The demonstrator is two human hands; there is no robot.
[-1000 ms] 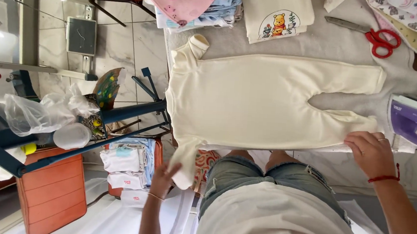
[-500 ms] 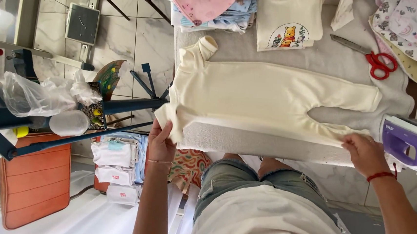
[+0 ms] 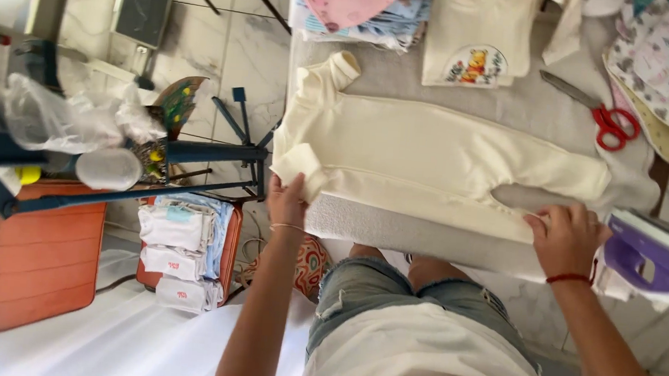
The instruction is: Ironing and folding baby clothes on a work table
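- Head view: marble-tiled floor on the left side, grey padded ironing surface (image 3: 394, 231) filling the upper right; we stand at its near edge.
- Cream baby sleepsuit (image 3: 431, 159) lies flat along the middle of the surface, collar toward the left edge, legs toward the right.
- Our left hand (image 3: 286, 200) is at the near-left corner, fingers pinched on the sleeve cuff, which is turned up onto the body of the garment.
- Our right hand (image 3: 566, 239) rests on the leg end by the near edge, fingers spread and pressing flat, gripping nothing.
- Purple iron (image 3: 655, 261) sits parked at the right edge, just beside the right hand, untouched.
- Red-handled scissors (image 3: 610, 121) and stacked baby clothes (image 3: 370, 14) lie along the far edge.
- Progress, our read: garment laid out and mostly smooth; one sleeve being tucked in; other sleeve and legs not yet folded.
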